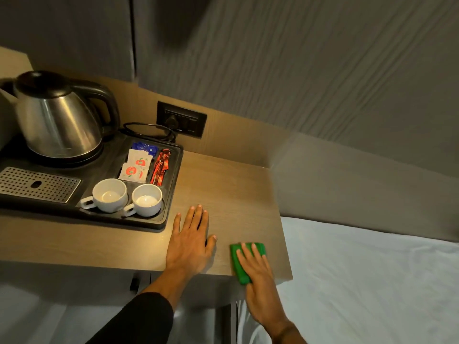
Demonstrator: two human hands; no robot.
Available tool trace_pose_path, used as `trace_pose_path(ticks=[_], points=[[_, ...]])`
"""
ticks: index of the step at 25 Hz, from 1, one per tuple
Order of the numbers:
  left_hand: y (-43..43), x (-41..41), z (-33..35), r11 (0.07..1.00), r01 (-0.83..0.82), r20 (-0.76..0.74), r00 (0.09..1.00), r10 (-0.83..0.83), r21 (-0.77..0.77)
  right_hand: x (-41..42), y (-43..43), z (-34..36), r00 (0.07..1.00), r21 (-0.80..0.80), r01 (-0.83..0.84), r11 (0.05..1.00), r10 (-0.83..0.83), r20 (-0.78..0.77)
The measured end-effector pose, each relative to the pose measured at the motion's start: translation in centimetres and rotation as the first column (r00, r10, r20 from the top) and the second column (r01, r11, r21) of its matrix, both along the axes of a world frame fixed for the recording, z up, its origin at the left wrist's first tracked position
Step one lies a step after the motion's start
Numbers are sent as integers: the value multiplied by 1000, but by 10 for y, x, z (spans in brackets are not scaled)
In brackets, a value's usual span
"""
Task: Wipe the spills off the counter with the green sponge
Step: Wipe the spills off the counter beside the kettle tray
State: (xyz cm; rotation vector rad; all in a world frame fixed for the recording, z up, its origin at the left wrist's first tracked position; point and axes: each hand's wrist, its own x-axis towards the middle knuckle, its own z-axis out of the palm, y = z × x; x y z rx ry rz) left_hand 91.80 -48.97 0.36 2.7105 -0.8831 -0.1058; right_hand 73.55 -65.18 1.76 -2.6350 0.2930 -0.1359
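Note:
The green sponge [238,263] lies flat at the front right corner of the wooden counter [223,189], partly over its front edge. My right hand [255,274] presses down on it with the fingers stretched over its top. My left hand [191,240] rests flat on the counter to the left of the sponge, fingers spread, holding nothing. I can make out no spill on the wood in this light.
A black tray [171,184] fills the counter's left side, with a steel kettle [57,117], two white cups [110,194], sachets [136,167] and a metal drip grate [37,183]. A wall socket [181,119] sits behind. White bedding [372,281] lies to the right.

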Motion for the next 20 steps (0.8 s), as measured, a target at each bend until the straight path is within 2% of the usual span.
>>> trace_pose_path(ticks=[2, 4, 7, 9, 11, 17, 20], points=[[-2, -1, 5, 999, 12, -27, 1000, -11, 35, -7, -26, 4, 992, 19, 115, 993, -116, 42], [-4, -5, 17, 999, 23, -37, 999, -22, 32, 13, -45, 23, 967, 42, 253, 967, -253, 15], [13, -33, 39, 999, 1, -41, 999, 0, 36, 60, -43, 43, 954, 55, 297, 953, -295, -44], [70, -130, 53, 984, -175, 27, 984, 175, 12, 29, 3, 61, 1000, 74, 23, 997, -21, -20], [102, -188, 43, 969, -247, 38, 969, 246, 18, 2, 33, 48, 990, 2, -139, 990, 139, 5], [144, -206, 26, 940, -336, 35, 942, 334, 65, -12, 62, 32, 975, -167, -179, 969, 198, 100], [215, -317, 13, 850, -523, 73, 852, 518, 64, -77, 143, 21, 885, -192, -448, 873, 464, 45]])
